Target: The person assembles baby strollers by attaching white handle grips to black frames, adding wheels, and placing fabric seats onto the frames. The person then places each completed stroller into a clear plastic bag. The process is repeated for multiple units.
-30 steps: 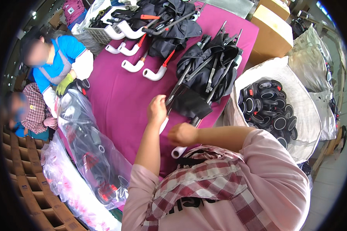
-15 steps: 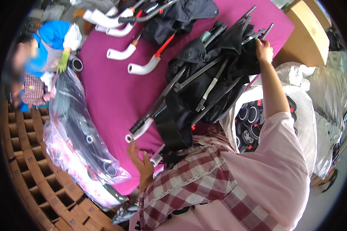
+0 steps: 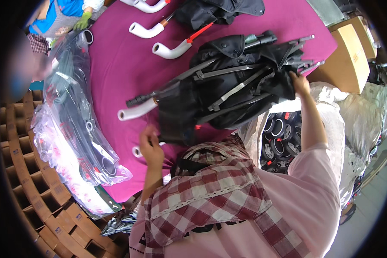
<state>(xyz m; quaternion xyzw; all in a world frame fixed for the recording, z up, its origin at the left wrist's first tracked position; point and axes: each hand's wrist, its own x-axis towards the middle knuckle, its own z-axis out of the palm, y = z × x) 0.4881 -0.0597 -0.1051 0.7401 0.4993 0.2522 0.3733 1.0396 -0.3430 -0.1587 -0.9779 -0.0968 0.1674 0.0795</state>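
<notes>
A folded stroller with black fabric and grey metal tubes lies across the purple-covered table in front of me. My right hand grips its far right end, where the black cloth meets the tubes; the fingertips are partly hidden behind the cloth. One white curved handle sticks out at its left end beside a black grip. A second white handle end shows lower down, partly covered. Just below the first handle is my left hand, slightly blurred, fingers loosely bent and apart, with nothing visible in them.
Another black stroller with white handles lies at the table's far side. Plastic-wrapped stroller parts line the left edge, near a co-worker's green glove. Right of me stand a white sack of wheels and a cardboard box.
The stroller has turned clockwise, its right end coming lower and its handle end moving left. My right hand moved down with it. My left hand rose slightly, its fingers more bent.
</notes>
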